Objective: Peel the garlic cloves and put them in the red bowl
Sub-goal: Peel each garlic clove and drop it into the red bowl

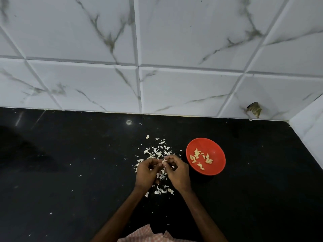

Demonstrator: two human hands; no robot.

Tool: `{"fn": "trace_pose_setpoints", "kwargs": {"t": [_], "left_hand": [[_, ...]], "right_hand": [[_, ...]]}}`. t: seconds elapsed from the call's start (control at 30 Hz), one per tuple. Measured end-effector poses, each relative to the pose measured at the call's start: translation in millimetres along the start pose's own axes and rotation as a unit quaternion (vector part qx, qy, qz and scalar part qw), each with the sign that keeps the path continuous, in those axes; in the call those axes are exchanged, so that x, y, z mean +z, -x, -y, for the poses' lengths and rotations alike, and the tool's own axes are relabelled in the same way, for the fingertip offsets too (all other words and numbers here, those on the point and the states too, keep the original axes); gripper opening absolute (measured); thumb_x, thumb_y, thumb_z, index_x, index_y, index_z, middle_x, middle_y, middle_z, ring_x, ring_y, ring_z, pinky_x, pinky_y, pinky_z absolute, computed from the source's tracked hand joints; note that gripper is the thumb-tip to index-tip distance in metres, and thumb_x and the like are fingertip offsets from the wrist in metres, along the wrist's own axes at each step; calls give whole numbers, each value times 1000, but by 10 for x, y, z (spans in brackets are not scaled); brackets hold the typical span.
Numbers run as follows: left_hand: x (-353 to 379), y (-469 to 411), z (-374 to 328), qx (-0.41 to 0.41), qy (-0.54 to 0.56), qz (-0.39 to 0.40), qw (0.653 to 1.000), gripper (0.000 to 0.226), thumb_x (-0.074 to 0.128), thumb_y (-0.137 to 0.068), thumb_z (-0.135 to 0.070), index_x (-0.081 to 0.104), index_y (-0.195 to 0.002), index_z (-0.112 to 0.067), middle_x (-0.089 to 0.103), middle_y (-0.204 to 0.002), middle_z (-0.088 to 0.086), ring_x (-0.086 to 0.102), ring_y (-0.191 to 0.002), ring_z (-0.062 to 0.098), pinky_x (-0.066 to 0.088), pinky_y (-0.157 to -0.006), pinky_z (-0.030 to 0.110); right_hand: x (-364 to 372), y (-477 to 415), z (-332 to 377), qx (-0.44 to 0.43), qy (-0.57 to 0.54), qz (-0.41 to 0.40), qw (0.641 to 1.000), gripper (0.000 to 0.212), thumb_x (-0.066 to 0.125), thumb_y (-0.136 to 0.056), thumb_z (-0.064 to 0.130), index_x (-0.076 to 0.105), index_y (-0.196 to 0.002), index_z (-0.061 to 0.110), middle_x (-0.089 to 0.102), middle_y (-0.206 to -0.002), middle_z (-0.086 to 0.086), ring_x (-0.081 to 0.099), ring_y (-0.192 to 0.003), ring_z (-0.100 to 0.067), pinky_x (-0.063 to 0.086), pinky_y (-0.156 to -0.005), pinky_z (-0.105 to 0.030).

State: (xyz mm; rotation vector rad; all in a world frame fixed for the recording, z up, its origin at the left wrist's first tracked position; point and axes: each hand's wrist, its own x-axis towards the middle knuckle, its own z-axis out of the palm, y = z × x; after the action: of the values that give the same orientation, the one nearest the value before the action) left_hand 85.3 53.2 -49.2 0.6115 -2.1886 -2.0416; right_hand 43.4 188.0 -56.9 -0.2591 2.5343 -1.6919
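The task looks well under way but not finished. The red bowl [219, 165] sits on the black surface [70, 172] just to the right of the hands and holds roughly 10 peeled cloves [201, 158], pale yellow, lying loose on its floor. Papery skins [157, 151] are scattered over the surface around and under the hands. The left hand [147, 172] and right hand [177, 172] meet above that litter, each grip closed down to the fingertips on 1 small garlic clove [164, 161], which seems to be mid-peel. That clove has yet to reach the bowl. Whether unpeeled cloves remain among the skins is too small to tell.
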Motion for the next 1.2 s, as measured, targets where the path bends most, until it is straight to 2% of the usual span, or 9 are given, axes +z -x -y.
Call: {"fn": "trace_pose_setpoints", "kwargs": {"t": [0.1,0.27,0.4,0.5,0.63,0.77,0.93,1.1,1.2], "left_hand": [[10,-5,10,21,-47,-21,998,15,69,-93,-7,75,-89,-20,74,-83,0,60,-45,20,49,-37,28],[10,-24,-16,7,-21,-17,1000,11,68,-96,-12,75,-87,-11,73,-76,4,68,-58,16,54,-41,35],[-14,-57,-18,-7,1,-27,1000,5,71,-94,-10,76,-93,-9,75,-83,7,70,-65,33,55,-41,34],[-11,-61,-43,-14,20,-36,999,11,76,-89,-10,74,-99,-9,75,-91,7,70,-67,25,52,-40,29],[-19,-67,-5,3,16,-40,999,4,75,-90,-10,75,-94,-9,76,-88,2,67,-63,39,54,-46,42],[-30,-61,-20,16,3,-44,999,3,75,-90,-10,75,-93,-9,75,-88,1,67,-61,29,55,-46,40],[-91,-90,-55,35,-21,-13,999,5,78,-88,-11,75,-91,-8,76,-89,4,70,-62,35,57,-44,45],[-125,-99,-58,46,-47,6,998,2,75,-89,-4,75,-90,-6,75,-85,5,69,-55,30,56,-42,39],[-146,-103,-48,31,-28,-4,999,5,76,-89,-6,75,-89,-10,75,-86,3,71,-60,32,57,-43,40]], "right_hand": [[7,12,10,-39,17,-7,999,15,75,-87,6,72,-94,20,72,-92,14,69,-91,-6,56,-80,-22],[1,-20,43,-47,22,-20,998,20,74,-85,1,74,-90,21,72,-89,14,69,-89,-5,56,-79,-23],[11,-28,94,-31,6,-17,999,19,74,-87,3,74,-90,22,74,-89,14,70,-90,-4,54,-80,-18],[24,-46,121,-16,-5,-23,1000,19,74,-87,3,71,-89,22,74,-87,11,70,-88,-3,54,-79,-16],[32,-50,137,-28,15,-11,999,10,74,-87,4,71,-90,12,74,-87,9,69,-86,-2,53,-78,-13],[10,-56,147,-56,52,6,997,5,71,-88,5,72,-92,9,73,-84,6,68,-83,-1,52,-73,-12],[-27,-79,180,-82,76,27,993,6,69,-87,2,73,-90,6,71,-81,7,66,-79,2,48,-72,-8],[-29,-127,182,-34,51,47,997,3,75,-86,8,77,-87,8,73,-75,6,69,-70,-9,57,-67,-23],[3,-138,208,-32,46,52,997,4,75,-87,9,78,-88,10,73,-74,7,69,-68,-8,58,-65,-22]]}}
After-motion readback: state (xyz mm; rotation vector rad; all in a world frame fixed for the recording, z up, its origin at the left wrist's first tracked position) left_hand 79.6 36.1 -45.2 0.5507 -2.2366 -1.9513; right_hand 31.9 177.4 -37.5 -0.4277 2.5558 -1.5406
